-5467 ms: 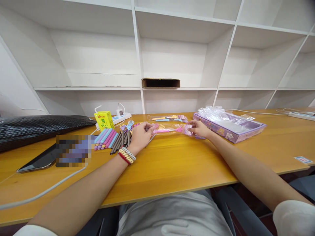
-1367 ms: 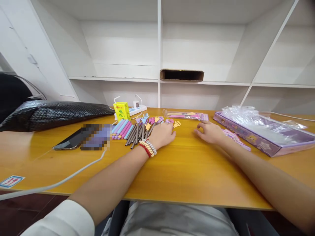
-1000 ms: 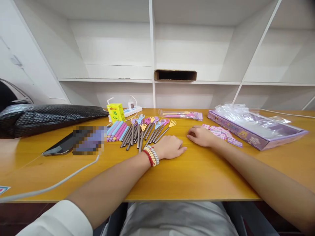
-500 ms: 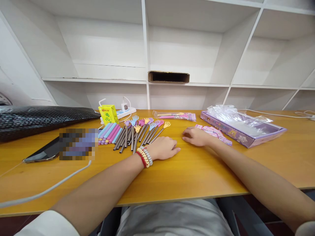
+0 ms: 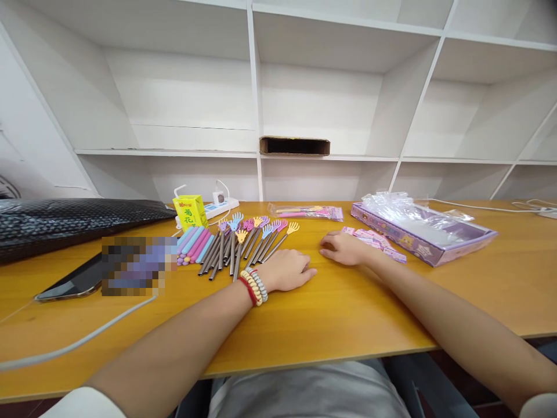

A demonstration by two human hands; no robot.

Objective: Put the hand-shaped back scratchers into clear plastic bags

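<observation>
My left hand [image 5: 288, 270] rests palm down on the wooden table, thumb apart and fingers loosely bent, with nothing visible in it. Just beyond it lies a pile of back scratchers [image 5: 241, 241] with metal rods and claw heads in yellow, blue, pink and purple. Left of the pile, pink, blue and purple handles [image 5: 194, 245] are stacked. My right hand [image 5: 342, 248] also lies on the table, empty and relaxed, its thumb held away from the fingers. Close behind it are pink printed cards [image 5: 374, 241], partly covered by the hand and forearm.
A purple display box [image 5: 429, 252] holds clear plastic bags [image 5: 391, 209] at right. Packaged scratchers [image 5: 304, 212] lie at the back. At left are a yellow drink carton [image 5: 190, 212], power strip [image 5: 221, 205], phone [image 5: 72, 280], white cable [image 5: 96, 334] and black bag [image 5: 78, 223]. White shelves [image 5: 174, 153] hold a cardboard box [image 5: 295, 146].
The camera view has tilted up slightly, so the table and its things sit lower in the picture. Both hands keep their places on the table.
</observation>
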